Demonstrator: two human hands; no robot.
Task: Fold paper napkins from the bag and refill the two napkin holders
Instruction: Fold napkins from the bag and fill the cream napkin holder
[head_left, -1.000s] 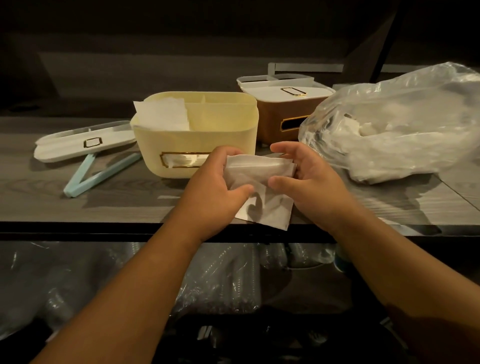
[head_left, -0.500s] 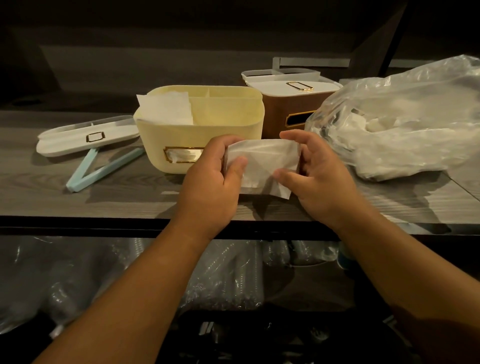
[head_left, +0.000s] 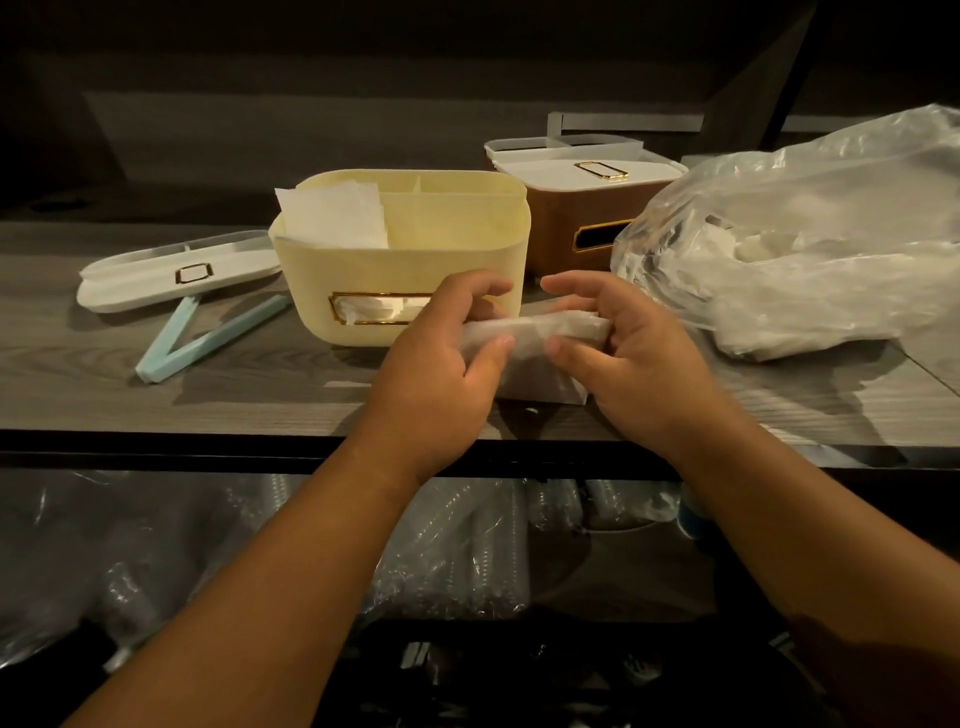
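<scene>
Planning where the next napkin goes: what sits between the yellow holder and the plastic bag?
Head view: the brown holder, set further back, its white lid on.

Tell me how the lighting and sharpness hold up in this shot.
Head view: dim, warm light, background nearly black; the napkin and both hands, left hand and right hand, are motion-blurred; glare streaks the plastic bag; wide-angle bowing along the counter edge.

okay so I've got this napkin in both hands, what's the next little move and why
Probably press the fold flat, then slip the napkin into the yellow holder. Both hands pinch it mid-fold just in front of that holder, whose lid is off and right compartment looks unfilled.
</scene>
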